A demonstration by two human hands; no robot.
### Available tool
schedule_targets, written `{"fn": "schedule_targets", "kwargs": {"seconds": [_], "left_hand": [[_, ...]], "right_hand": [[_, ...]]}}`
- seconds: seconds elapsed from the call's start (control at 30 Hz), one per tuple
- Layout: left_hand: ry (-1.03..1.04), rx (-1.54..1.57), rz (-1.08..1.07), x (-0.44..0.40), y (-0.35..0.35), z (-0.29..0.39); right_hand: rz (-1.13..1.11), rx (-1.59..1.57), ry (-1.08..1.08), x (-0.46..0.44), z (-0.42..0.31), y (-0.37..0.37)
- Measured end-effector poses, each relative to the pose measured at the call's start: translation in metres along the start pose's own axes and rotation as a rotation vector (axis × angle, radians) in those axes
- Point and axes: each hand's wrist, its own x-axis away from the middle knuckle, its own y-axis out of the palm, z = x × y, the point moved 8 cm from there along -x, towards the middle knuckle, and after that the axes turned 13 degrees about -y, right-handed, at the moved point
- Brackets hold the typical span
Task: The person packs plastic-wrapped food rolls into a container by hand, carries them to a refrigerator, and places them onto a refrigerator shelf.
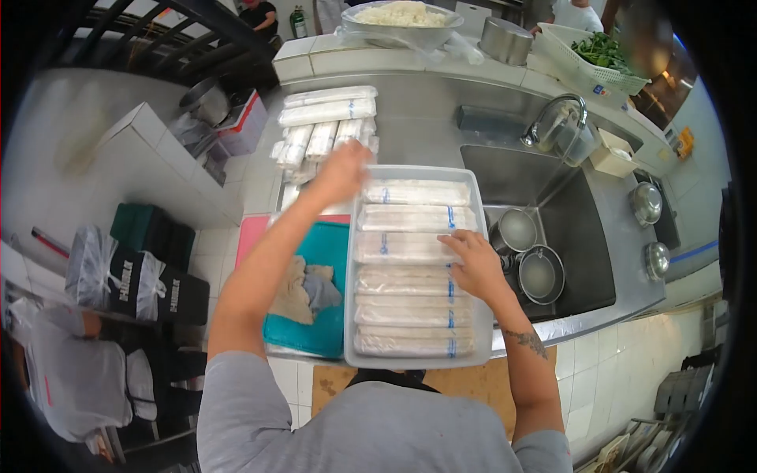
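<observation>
A white plastic tub (352,260) holds several long, pale packs in clear plastic with blue print, such as the pack (406,247) near its middle. Fingers apart, my right hand (475,266) rests its fingertips on the right ends of the packs. My left hand (344,172) is reaching over the tub's far left corner, beside the front of a stack of similar wrapped packs (327,112). Motion smears its fingers, so I cannot see whether they hold anything. The stack lies partly crosswise, with some packs laid lengthwise.
Right of the tub is a steel sink (587,260) with a running faucet (564,102) and metal pots (541,274). A teal board (327,335) with rags (303,292) lies left. On the back ledge stand a large bowl (402,30) and a basket of greens (583,67). Another person (75,370) is at lower left.
</observation>
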Motion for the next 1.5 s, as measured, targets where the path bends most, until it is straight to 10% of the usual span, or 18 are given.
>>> {"fn": "schedule_targets", "kwargs": {"seconds": [0.2, 0.4, 0.57, 0.67, 1.0, 1.23, 1.5], "left_hand": [[-0.395, -0.549, 0.004, -0.131, -0.006, -0.175], [-0.430, -0.672, -0.411, -0.142, 0.009, -0.169], [-0.406, -0.423, -0.299, -0.119, 0.011, -0.158], [-0.468, -0.172, -0.434, -0.087, 0.009, -0.134], [0.251, -0.145, -0.443, 0.108, 0.022, 0.125], [0.133, -0.276, -0.346, 0.151, 0.073, 0.132], [0.028, -0.297, -0.364, 0.156, 0.071, 0.114]], "right_hand": [[0.077, 0.008, 0.163, -0.001, 0.010, -0.010], [0.045, 0.148, 0.206, -0.006, 0.013, -0.007], [0.071, 0.124, 0.195, -0.002, 0.021, -0.006], [0.136, 0.048, 0.188, 0.004, 0.020, -0.007], [0.797, -0.590, 0.334, 0.056, 0.048, -0.040], [0.078, -0.023, -0.191, 0.063, -0.050, -0.023], [-0.020, 0.152, -0.145, 0.053, -0.040, 0.002]]}}
